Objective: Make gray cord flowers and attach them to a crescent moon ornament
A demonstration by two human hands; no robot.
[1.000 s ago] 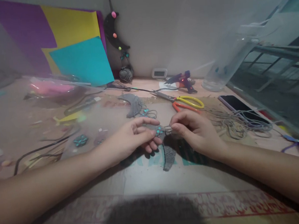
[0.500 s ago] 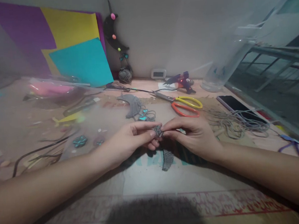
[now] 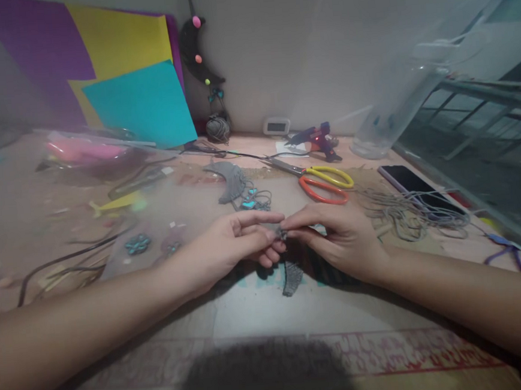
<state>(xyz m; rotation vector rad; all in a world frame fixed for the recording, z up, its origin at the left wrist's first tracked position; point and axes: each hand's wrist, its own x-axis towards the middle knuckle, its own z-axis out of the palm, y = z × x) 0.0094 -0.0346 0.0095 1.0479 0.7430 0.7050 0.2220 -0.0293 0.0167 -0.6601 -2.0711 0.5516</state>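
A small grey piece (image 3: 282, 234) is pinched between the fingertips of both hands; much of it is hidden by the fingers. My left hand (image 3: 250, 238) grips it from the left, and my right hand (image 3: 331, 234) from the right. Below them a grey cord-wrapped crescent (image 3: 293, 278) lies on the mat, its upper part in shadow. Behind the hands rest another grey crescent (image 3: 230, 182) and turquoise pieces with looped cord (image 3: 249, 202). Scissors (image 3: 325, 184) with yellow and red handles lie behind my right hand.
A phone (image 3: 417, 188) and tangled grey cord (image 3: 400, 217) are at the right. A glue gun (image 3: 319, 141), a small display (image 3: 276, 126) and a clear container (image 3: 384, 113) stand towards the wall. Turquoise flower pieces (image 3: 137, 244) lie left.
The grey piece has turned and shifted slightly right, with less of it showing between the fingertips. My left fingers have moved slightly right, closer to my right fingertips.
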